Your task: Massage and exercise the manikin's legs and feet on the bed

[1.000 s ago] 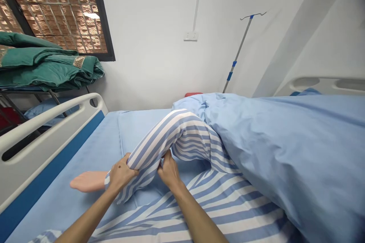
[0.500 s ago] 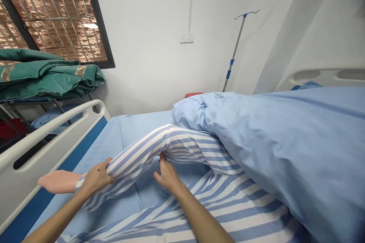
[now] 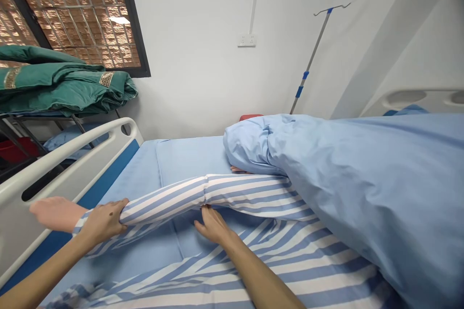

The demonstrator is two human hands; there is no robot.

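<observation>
Was plainly a hospital ward, shown by a railed bed (image 3: 72,153) made up in blue linen, an IV pole (image 3: 311,58) by the white wall, and green blankets (image 3: 61,84) folded on a metal rack (image 3: 43,117).

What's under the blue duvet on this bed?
A striped pyjama leg runs in under the blue duvet, and the tip of a pale foot shows at its folded edge. Everything further in is covered, so what lies beneath can't be seen.
</observation>
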